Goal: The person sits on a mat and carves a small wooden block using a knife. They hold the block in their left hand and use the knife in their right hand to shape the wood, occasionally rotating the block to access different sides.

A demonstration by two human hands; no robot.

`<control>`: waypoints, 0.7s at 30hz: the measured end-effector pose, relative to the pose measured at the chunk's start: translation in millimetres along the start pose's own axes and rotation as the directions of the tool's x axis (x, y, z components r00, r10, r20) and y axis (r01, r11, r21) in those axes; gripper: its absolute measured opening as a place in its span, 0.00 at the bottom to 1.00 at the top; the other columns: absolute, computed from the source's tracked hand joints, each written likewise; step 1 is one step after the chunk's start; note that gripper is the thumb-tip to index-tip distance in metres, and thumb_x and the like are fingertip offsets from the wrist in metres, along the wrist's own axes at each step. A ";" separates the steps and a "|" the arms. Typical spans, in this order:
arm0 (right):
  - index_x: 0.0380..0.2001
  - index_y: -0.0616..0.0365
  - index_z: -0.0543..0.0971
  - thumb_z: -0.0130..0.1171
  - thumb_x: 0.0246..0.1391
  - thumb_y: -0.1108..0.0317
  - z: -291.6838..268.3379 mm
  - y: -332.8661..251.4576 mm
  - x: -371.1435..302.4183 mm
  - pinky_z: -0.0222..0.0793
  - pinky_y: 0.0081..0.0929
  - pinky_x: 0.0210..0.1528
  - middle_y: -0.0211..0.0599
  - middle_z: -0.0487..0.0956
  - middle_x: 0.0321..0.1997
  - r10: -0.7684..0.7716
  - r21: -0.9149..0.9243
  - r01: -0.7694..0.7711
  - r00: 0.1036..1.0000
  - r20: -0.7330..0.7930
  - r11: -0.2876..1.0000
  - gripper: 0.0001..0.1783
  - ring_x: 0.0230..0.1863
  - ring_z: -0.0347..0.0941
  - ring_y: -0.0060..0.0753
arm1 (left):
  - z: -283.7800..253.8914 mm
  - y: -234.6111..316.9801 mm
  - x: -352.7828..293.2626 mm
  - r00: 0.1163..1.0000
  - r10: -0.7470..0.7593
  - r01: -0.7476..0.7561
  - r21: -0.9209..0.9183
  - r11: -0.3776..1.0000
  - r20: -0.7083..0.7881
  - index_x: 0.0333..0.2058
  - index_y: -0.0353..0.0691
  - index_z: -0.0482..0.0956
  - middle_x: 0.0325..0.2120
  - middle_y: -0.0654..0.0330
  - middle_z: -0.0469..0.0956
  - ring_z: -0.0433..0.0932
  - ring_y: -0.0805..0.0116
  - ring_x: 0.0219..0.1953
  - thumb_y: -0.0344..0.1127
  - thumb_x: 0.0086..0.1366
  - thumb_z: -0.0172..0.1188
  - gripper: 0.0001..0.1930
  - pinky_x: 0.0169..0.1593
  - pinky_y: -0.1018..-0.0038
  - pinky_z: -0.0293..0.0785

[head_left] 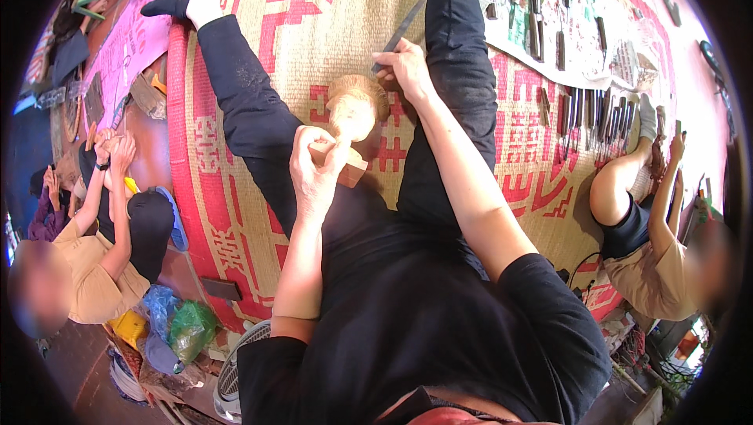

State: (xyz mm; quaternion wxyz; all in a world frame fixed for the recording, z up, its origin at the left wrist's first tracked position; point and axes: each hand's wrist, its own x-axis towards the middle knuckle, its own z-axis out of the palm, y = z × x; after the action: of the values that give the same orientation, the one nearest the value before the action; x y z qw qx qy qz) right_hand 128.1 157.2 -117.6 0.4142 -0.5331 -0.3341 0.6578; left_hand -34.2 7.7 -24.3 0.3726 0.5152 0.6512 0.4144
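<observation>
Between my spread legs stands a pale wood carving [353, 107], with a broad rounded top, a narrower middle and a squared block at its lower end. My left hand [316, 168] is closed around its lower part, fingers bent over the wood just above the block. To the right of the carving's top, my right hand [408, 72] grips a flat grey file [406, 23], its blade slanting away up and to the right. The file is apart from the carving. What the left palm covers is hidden.
A red and straw-coloured woven mat [306, 25] lies under me. Several chisels [584, 115] lie in a row at right, with more tools on a white sheet [518, 37] beyond. One co-worker [110, 252] sits at left, another [639, 229] at right. Plastic bags [188, 327] lie lower left.
</observation>
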 end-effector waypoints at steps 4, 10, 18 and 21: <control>0.32 0.64 0.77 0.60 0.47 0.76 4.3 -11.7 -17.0 0.67 0.17 0.29 0.33 0.78 0.27 -0.011 0.023 0.008 0.994 0.105 1.000 0.07 0.25 0.72 0.19 | 0.3 2.0 -2.2 1.000 -0.029 0.030 0.016 0.999 -0.011 0.27 0.37 0.71 0.26 0.66 0.64 0.66 0.77 0.30 0.32 0.54 0.63 0.09 0.37 0.79 0.64; 0.33 0.63 0.77 0.60 0.47 0.77 2.9 6.7 -6.4 0.68 0.19 0.31 0.32 0.78 0.27 -0.015 0.082 0.011 0.999 0.051 0.997 0.08 0.27 0.72 0.20 | 5.1 0.4 -5.1 0.996 -0.083 0.082 -0.056 0.995 -0.023 0.33 0.38 0.72 0.26 0.66 0.65 0.66 0.77 0.30 0.33 0.56 0.63 0.10 0.39 0.80 0.65; 0.30 0.59 0.75 0.61 0.48 0.72 -2.8 1.6 -19.5 0.68 0.20 0.29 0.31 0.78 0.26 0.072 0.102 -0.076 0.997 0.040 0.992 0.06 0.25 0.72 0.21 | 8.5 0.1 -9.1 0.948 0.302 -0.275 0.222 0.935 -0.099 0.40 0.38 0.75 0.40 0.55 0.67 0.68 0.67 0.42 0.43 0.63 0.56 0.14 0.47 0.71 0.66; 0.31 0.57 0.75 0.62 0.49 0.70 -2.8 5.2 -18.8 0.68 0.20 0.32 0.31 0.78 0.28 0.101 0.137 -0.107 0.994 0.049 0.985 0.07 0.27 0.73 0.21 | 8.9 -1.2 -8.5 0.920 0.390 -0.361 0.317 0.877 -0.033 0.40 0.39 0.76 0.42 0.55 0.67 0.68 0.61 0.42 0.48 0.63 0.55 0.17 0.47 0.69 0.66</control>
State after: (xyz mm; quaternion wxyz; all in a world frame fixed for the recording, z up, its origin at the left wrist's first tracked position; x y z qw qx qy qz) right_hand 131.5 138.0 -114.8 0.4083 -0.5058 -0.2677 0.7112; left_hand -24.9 0.5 -28.3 0.1694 0.6625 0.6120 0.3973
